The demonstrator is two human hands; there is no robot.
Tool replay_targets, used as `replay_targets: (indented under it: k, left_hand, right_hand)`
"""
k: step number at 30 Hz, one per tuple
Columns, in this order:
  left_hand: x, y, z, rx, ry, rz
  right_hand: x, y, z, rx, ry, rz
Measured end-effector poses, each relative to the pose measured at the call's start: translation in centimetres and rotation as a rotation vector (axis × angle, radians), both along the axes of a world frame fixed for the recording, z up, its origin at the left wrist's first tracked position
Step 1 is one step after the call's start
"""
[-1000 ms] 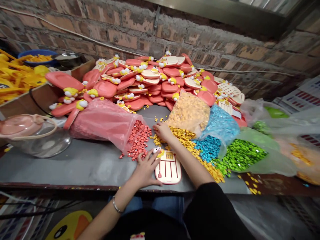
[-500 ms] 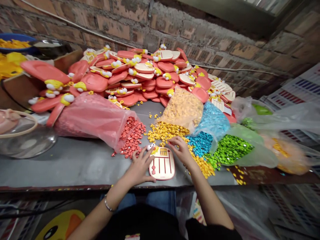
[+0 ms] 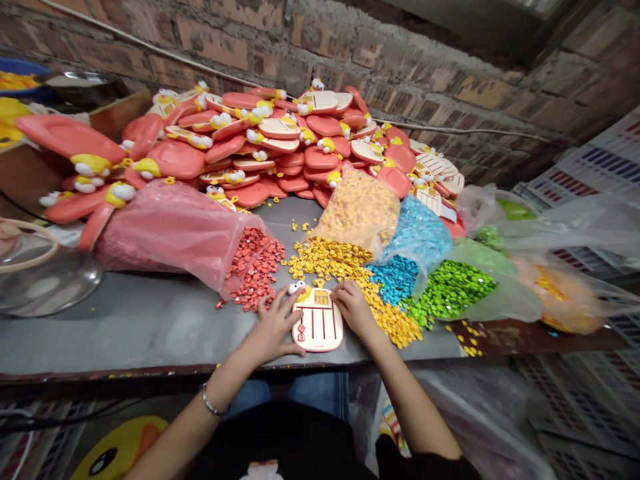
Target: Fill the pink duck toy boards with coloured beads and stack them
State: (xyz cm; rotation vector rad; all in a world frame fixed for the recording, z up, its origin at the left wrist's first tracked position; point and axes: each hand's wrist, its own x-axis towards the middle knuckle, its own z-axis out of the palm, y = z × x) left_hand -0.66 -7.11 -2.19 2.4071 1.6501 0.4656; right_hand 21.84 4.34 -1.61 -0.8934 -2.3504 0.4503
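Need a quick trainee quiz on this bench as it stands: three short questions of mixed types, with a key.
1. True or false: the left hand wears a metal bangle on its wrist.
2. Which loose pieces lie nearest the left hand? A: red pieces; B: blue pieces; C: green pieces.
3. What lies between the left hand and the right hand?

Key: 1. True. 2. A. 3. A cream board with red trim, topped by a small duck head.
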Motion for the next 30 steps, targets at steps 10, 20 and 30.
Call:
replay_targets:
  k: [10, 20, 30]
  left_hand:
    - [0.2, 0.2, 0.0, -0.027, -0.006, 0.014]
    - [-0.1, 0.2, -0.7, -0.017, -0.014, 0.035]
    - [0.2, 0.0, -0.6, 0.026, 0.021, 0.015]
  right_hand:
    - [0.7, -2.2, -0.8, -0.068, 0.048, 0.067]
    - [-4.6, -1.5, 1.5, -0.321, 0.010, 0.490]
    - [-12.8, 7.6, 3.5, -0.143, -0.213, 0.077]
